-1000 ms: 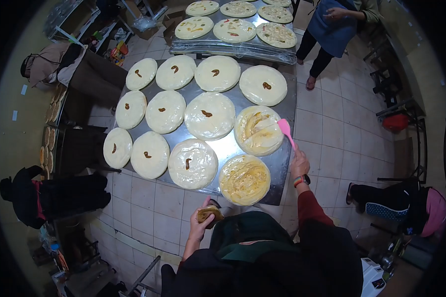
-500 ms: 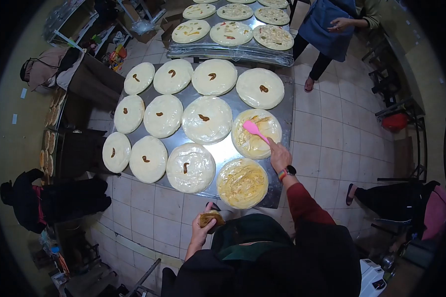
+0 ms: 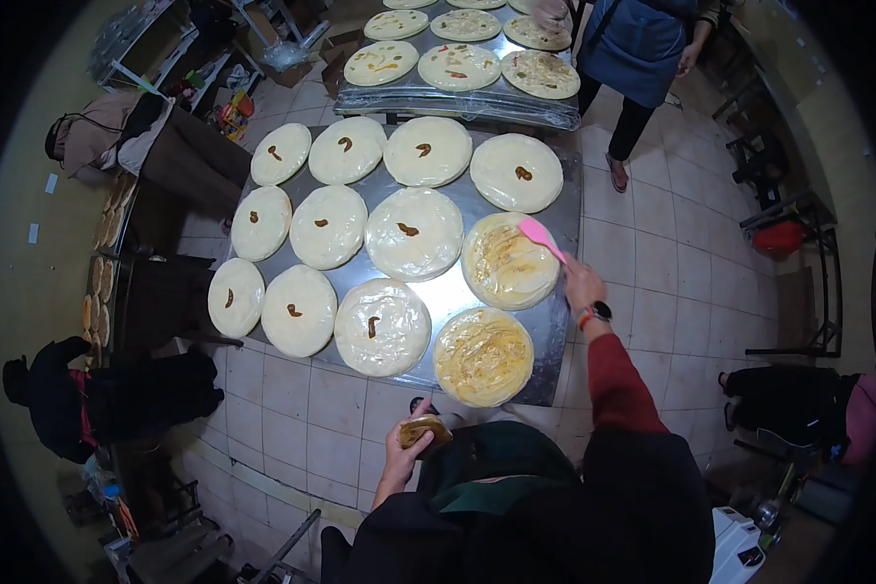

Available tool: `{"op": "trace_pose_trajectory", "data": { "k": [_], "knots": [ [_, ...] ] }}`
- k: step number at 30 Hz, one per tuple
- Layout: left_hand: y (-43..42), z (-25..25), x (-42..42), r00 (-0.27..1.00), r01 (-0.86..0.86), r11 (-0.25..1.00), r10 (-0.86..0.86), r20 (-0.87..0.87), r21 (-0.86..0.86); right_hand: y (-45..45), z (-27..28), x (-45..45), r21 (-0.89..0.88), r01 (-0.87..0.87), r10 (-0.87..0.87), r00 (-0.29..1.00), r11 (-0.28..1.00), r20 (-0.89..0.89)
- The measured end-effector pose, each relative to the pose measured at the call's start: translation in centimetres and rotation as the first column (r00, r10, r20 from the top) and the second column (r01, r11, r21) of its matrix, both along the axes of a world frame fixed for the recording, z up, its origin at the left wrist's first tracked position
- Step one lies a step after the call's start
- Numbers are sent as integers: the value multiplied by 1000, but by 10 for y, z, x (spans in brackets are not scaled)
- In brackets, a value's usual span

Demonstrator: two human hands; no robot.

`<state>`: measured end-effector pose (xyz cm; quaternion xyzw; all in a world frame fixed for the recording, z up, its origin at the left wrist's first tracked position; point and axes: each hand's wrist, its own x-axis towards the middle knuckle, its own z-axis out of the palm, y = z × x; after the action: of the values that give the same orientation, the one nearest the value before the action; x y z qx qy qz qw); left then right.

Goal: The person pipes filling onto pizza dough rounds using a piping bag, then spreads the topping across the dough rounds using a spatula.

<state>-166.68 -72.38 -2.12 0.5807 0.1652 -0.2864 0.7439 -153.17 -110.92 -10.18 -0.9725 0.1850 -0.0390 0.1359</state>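
My right hand (image 3: 582,286) is closed around the handle of a pink spatula (image 3: 536,234). The spatula's head rests at the upper right edge of a round of dough (image 3: 504,268) streaked with brown paste. Just below lies another round (image 3: 484,358), smeared with paste nearly to its rim. Near my body, my left hand (image 3: 401,459) grips a small container of brown paste (image 3: 424,429); its lower part is hidden. Several pale, glossy rounds (image 3: 414,234) on the metal table (image 3: 565,185) each bear a dab of brown paste at the centre.
Beyond stands a second table (image 3: 438,101) holding topped rounds (image 3: 459,67). A person in a blue apron (image 3: 633,49) is beside it, one hand over the rounds. Other people are at the left and lower right. Shelves (image 3: 156,78) line the left wall.
My right hand has moved the spatula right and slightly up, toward the round's edge, and the paste streaks spread wider. The aproned person now reaches over the far table.
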Motion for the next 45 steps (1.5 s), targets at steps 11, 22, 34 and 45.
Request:
{"op": "trace_pose_trajectory", "data": {
  "k": [11,22,34,45],
  "knots": [
    [8,-7,3,999,29,999,-29,27,-35,67,-7,-130,253,-117,108,993,960,50],
    [13,-3,1,996,8,1000,-7,89,-11,93,0,-103,356,-29,30,1000,934,2],
    [6,-22,-5,998,-24,999,26,52,-44,81,7,-26,350,-42,48,999,936,-11],
    [-26,-82,-12,979,173,985,-171,109,-13,93,13,-12,184,-299,316,947,936,-65]
  ]
}}
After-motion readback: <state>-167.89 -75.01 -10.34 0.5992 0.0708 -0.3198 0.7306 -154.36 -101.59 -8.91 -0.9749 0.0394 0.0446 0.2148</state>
